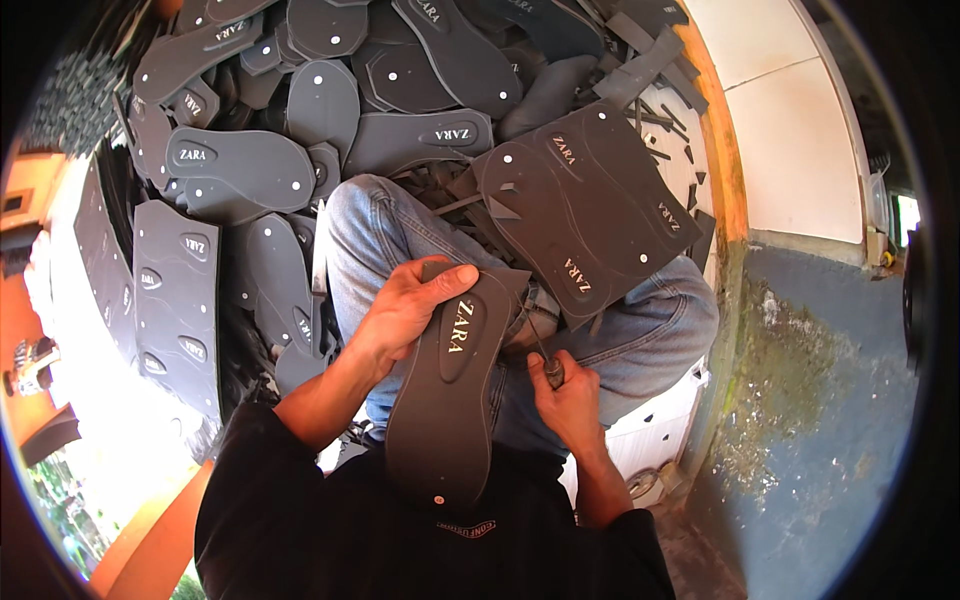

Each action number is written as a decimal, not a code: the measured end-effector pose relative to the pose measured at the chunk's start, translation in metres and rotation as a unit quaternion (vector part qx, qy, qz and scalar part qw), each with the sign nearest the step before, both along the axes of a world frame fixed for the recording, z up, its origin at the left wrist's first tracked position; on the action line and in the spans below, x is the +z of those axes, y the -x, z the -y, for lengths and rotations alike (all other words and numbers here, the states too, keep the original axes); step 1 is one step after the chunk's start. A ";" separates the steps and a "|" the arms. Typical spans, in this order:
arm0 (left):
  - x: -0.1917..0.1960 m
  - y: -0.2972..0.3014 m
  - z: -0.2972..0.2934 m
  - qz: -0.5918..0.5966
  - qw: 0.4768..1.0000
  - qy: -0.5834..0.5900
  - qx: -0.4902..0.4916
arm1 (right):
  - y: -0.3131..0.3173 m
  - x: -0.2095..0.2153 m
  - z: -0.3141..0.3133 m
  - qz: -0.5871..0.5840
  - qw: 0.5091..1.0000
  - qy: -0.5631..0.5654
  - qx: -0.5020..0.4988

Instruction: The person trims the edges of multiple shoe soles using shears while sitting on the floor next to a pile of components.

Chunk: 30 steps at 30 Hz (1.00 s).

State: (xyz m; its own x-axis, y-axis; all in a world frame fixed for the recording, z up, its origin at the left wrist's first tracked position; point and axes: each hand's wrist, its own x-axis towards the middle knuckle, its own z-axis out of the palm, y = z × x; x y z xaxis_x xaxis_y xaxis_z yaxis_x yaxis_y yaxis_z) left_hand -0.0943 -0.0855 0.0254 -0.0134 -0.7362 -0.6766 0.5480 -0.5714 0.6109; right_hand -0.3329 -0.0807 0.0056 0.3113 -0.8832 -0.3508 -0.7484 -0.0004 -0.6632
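Observation:
My left hand is closed on the upper end of a dark grey foam sandal sole, thumb on its top face. The sole hangs over my lap, its heel end toward my chest, with a raised oval and light lettering near the top. A pointed corner of uncut foam sticks out at its upper right. My right hand grips the short handle of a thin-bladed knife. The blade points up toward the sole's right edge; whether it touches the foam I cannot tell.
A foam sheet with several sole outlines rests across my right knee. Loose cut soles are heaped in front, and more sheets stand at the left. Dark offcuts lie at the far right, beside a wooden edge.

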 end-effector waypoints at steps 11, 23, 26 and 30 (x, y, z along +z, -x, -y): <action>0.008 -0.001 0.001 0.036 0.996 0.062 -0.051 | -0.040 0.016 0.069 0.043 0.990 0.027 0.131; 0.000 0.010 0.012 0.039 0.991 0.071 -0.108 | -0.039 0.033 0.106 0.274 0.912 -0.305 -0.026; -0.039 0.014 0.013 -0.064 0.997 0.031 -0.005 | -0.038 0.025 0.104 0.286 0.926 -0.239 -0.058; -0.050 0.019 0.024 -0.058 0.989 0.134 0.036 | -0.034 0.036 0.118 0.432 0.859 -0.144 -0.234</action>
State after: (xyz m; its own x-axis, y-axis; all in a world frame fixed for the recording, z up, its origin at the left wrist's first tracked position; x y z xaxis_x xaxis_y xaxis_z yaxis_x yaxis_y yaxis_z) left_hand -0.1137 -0.1099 -0.0245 -0.0208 -0.8903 -0.4548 0.6567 -0.3552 0.6653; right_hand -0.2984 -0.1985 0.0412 0.2006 -0.8979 -0.3918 0.1505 0.4234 -0.8933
